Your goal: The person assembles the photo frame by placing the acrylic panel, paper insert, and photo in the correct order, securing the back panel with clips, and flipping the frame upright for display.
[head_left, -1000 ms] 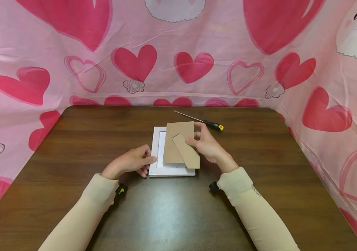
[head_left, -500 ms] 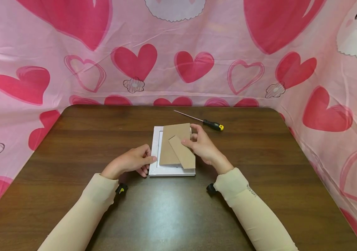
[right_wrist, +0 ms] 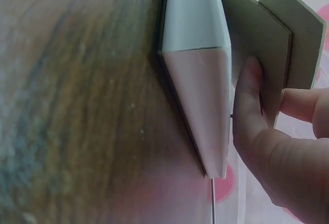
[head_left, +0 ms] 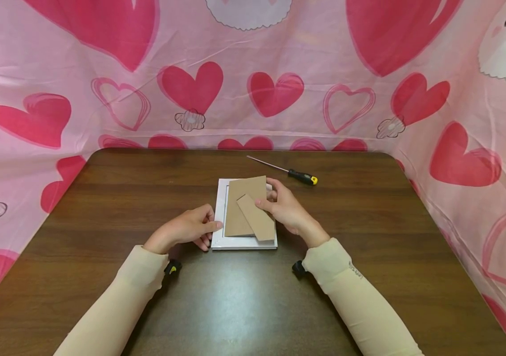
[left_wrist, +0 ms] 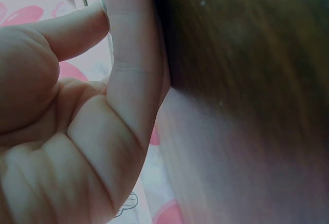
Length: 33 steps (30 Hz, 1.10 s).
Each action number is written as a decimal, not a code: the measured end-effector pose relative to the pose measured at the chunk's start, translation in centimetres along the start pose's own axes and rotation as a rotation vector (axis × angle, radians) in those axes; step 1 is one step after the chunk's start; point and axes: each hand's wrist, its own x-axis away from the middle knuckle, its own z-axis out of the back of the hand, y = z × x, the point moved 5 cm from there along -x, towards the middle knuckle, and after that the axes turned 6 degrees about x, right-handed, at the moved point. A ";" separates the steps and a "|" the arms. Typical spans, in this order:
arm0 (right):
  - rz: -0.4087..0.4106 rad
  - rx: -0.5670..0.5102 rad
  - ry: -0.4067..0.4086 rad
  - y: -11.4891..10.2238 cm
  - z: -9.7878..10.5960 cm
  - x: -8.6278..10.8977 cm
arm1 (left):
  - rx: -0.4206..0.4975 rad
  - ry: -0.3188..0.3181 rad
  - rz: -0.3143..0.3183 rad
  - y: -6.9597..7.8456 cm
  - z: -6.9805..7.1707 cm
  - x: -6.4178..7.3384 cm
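Note:
A white picture frame [head_left: 244, 243] lies on the brown table, its inside facing up. Over its opening sits a tan backing board [head_left: 235, 217] with a fold-out easel leg [head_left: 256, 217]. My right hand [head_left: 290, 210] pinches the board's right edge, thumb on top and fingers beneath. In the right wrist view the backing board [right_wrist: 262, 44] stands tilted off the picture frame [right_wrist: 198, 80], that side raised. My left hand [head_left: 188, 226] holds the frame's left side, thumb on the border and fingers curled at the outer edge. In the left wrist view that hand [left_wrist: 118, 80] hides most of the frame.
Behind the frame lies a screwdriver [head_left: 301, 177] with a black and yellow handle, its shaft pointing to the back left. The wooden table [head_left: 123, 198] is enclosed by pink cloth [head_left: 235, 49] printed with hearts.
My right hand has moved the backing board left and a little lower over the frame, covering more of its opening. The left hand and the frame have stayed in place.

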 end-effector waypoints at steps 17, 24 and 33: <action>0.018 0.081 -0.029 -0.3 0.2 0.2 | 0.010 -0.004 -0.011 0.0 0.0 0.0; 0.012 0.162 -0.008 -0.3 0.1 0.2 | 0.000 -0.003 -0.010 -0.1 0.0 -0.1; 0.041 0.290 0.018 -0.4 0.3 0.3 | -0.002 -0.002 -0.006 -0.1 0.1 -0.1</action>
